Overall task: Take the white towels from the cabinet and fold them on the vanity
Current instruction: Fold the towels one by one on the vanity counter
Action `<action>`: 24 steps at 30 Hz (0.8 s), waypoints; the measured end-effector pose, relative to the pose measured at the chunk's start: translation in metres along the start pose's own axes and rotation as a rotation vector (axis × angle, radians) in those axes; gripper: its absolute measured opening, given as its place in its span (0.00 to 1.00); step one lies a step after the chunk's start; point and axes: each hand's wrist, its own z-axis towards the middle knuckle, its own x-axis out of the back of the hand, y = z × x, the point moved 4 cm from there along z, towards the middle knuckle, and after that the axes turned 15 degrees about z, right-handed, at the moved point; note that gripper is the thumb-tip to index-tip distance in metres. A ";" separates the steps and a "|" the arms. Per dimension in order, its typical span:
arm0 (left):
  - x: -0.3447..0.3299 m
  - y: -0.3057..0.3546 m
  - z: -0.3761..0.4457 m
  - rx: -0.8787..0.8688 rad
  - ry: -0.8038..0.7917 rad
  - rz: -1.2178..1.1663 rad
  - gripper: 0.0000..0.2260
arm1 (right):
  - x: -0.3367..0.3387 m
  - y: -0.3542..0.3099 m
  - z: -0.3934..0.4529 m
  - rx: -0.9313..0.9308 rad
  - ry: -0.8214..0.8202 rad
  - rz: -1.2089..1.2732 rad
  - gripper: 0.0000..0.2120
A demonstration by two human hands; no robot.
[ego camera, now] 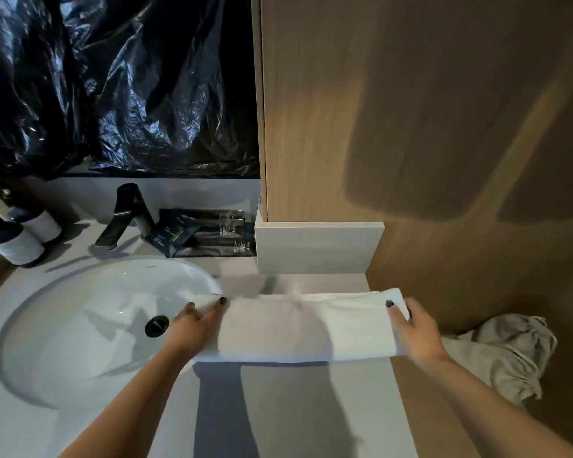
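Fingers pinch both ends of a folded white terry towel [298, 328].
Left hand [196, 325] and right hand [414, 328] hold it flat on the grey stone vanity [278, 408].

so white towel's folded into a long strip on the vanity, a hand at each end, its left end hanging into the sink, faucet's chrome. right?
Nearly. The faucet is black, not chrome, as the head view shows. The rest holds: the white towel lies as a long strip on the vanity, left hand and right hand at its ends, left end over the sink.
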 end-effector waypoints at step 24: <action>-0.016 -0.017 -0.040 -0.194 0.143 -0.276 0.23 | -0.013 0.007 -0.020 0.105 0.174 0.075 0.09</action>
